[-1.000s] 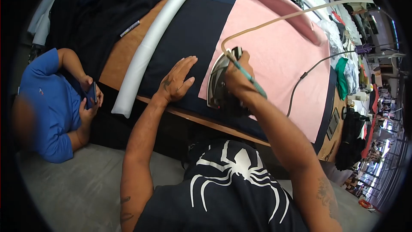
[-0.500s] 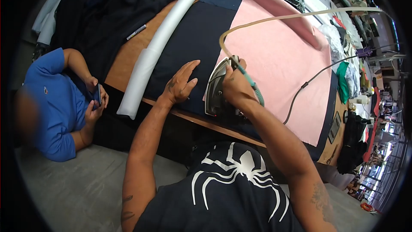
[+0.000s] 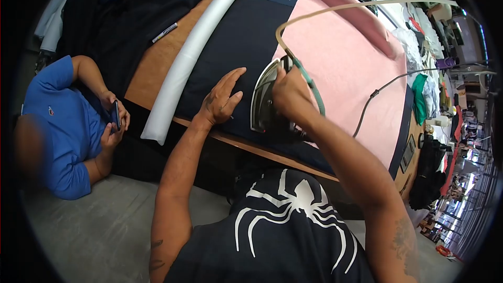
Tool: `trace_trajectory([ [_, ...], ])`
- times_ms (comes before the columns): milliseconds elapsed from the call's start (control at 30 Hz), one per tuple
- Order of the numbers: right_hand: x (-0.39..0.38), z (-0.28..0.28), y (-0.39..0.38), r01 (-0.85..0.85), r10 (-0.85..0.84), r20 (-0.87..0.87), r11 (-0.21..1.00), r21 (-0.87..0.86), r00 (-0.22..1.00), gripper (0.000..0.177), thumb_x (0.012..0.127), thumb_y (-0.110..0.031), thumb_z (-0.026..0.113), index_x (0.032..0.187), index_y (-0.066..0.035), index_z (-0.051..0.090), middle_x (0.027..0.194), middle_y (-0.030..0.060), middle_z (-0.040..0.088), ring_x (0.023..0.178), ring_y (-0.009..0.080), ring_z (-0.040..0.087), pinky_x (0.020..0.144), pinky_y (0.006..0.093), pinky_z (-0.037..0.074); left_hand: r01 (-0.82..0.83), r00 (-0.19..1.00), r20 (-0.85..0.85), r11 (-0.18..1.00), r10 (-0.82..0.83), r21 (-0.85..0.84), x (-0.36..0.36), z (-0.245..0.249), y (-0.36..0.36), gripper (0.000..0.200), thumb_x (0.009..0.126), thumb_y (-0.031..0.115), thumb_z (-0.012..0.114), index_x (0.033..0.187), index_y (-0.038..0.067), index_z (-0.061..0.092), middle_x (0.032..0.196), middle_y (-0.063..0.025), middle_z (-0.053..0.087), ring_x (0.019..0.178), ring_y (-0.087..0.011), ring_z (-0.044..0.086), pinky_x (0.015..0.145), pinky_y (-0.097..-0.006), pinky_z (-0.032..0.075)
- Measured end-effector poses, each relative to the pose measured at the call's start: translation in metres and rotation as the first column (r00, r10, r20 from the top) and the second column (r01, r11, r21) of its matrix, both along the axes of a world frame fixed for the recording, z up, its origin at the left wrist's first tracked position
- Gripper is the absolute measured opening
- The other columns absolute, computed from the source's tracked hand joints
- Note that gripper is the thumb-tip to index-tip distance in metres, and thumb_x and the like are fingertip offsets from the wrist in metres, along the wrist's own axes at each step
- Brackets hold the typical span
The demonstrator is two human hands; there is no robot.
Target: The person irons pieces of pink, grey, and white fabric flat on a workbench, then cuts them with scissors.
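Note:
My right hand [image 3: 293, 94] is wrapped round the handle of a steam iron [image 3: 263, 102]. The iron is tilted up on its side, its pale soleplate edge turned to the left, over the border between the dark navy cloth [image 3: 225, 42] and the pink fabric [image 3: 346, 57]. A tan hose [image 3: 335, 8] with a teal sleeve runs from the iron to the upper right. Left of the iron, my left hand [image 3: 222, 98] rests on the navy cloth near the table's front edge, fingers stretched out and thumb apart, holding nothing.
A long white roll [image 3: 196, 47] lies left of the navy cloth. Beyond it are a marker pen [image 3: 165, 32] and dark fabric. At the left a person in a blue shirt [image 3: 63, 120] holds a phone [image 3: 116, 115]. A black cable [image 3: 374, 94] crosses the pink fabric.
My right hand and the iron have shifted slightly, the iron tipping more onto its side. The hose has swung a little. My left hand stays nearly in place.

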State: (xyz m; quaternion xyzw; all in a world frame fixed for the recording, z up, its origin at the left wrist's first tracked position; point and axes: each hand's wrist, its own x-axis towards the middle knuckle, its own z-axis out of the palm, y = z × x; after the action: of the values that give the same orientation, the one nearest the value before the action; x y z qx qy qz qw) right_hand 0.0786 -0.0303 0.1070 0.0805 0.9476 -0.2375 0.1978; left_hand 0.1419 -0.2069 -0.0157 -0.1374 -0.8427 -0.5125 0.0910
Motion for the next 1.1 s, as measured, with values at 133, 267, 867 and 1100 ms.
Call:
trace_trajectory([
  [133, 0.005, -0.002, 0.0, -0.003, -0.005, -0.072, 0.995, -0.104, 0.997, 0.041, 0.106, -0.033, 0.039, 0.127, 0.002, 0.038, 0.089, 0.0298, 0.066, 0.075, 0.0425, 0.07, 0.065, 0.0513, 0.056, 0.015, 1.0, 0.019, 1.0, -0.016, 0.016, -0.002, 0.001, -0.001, 0.06, 0.092, 0.026, 0.046, 0.144, -0.005, 0.044, 0.145, -0.0278, 0.048, 0.135, -0.0415, 0.046, 0.116, -0.0447, 0.035],
  [267, -0.021, -0.012, 0.0, 0.034, -0.046, -0.105, 0.993, -0.112, 0.993, 0.037, 0.107, -0.031, 0.038, 0.124, 0.001, 0.036, 0.09, 0.031, 0.065, 0.071, 0.0428, 0.069, 0.062, 0.0494, 0.056, 0.023, 0.999, -0.039, 1.0, -0.022, 0.016, -0.002, -0.001, 0.001, 0.061, 0.092, 0.025, 0.046, 0.144, -0.007, 0.042, 0.146, -0.0286, 0.046, 0.137, -0.0414, 0.044, 0.117, -0.0444, 0.033],
  [867, -0.012, 0.003, -0.01, 0.06, -0.068, -0.061, 0.989, -0.133, 0.996, 0.04, 0.105, -0.032, 0.043, 0.123, 0.004, 0.039, 0.097, 0.0334, 0.067, 0.091, 0.049, 0.068, 0.081, 0.0533, 0.054, -0.034, 0.994, -0.1, 0.999, 0.038, 0.039, 0.001, -0.001, -0.003, 0.062, 0.091, 0.022, 0.044, 0.145, -0.007, 0.04, 0.149, -0.0269, 0.043, 0.14, -0.0398, 0.041, 0.119, -0.0445, 0.03],
  [1100, -0.008, -0.001, -0.01, 0.01, -0.018, -0.06, 0.99, -0.14, 0.998, 0.037, 0.106, -0.032, 0.039, 0.124, 0.001, 0.04, 0.095, 0.0314, 0.065, 0.09, 0.0498, 0.067, 0.077, 0.0534, 0.054, -0.044, 0.995, -0.09, 0.998, 0.048, 0.04, 0.0, -0.001, -0.004, 0.062, 0.091, 0.024, 0.044, 0.145, -0.007, 0.041, 0.149, -0.0271, 0.043, 0.14, -0.0395, 0.041, 0.118, -0.0442, 0.031],
])
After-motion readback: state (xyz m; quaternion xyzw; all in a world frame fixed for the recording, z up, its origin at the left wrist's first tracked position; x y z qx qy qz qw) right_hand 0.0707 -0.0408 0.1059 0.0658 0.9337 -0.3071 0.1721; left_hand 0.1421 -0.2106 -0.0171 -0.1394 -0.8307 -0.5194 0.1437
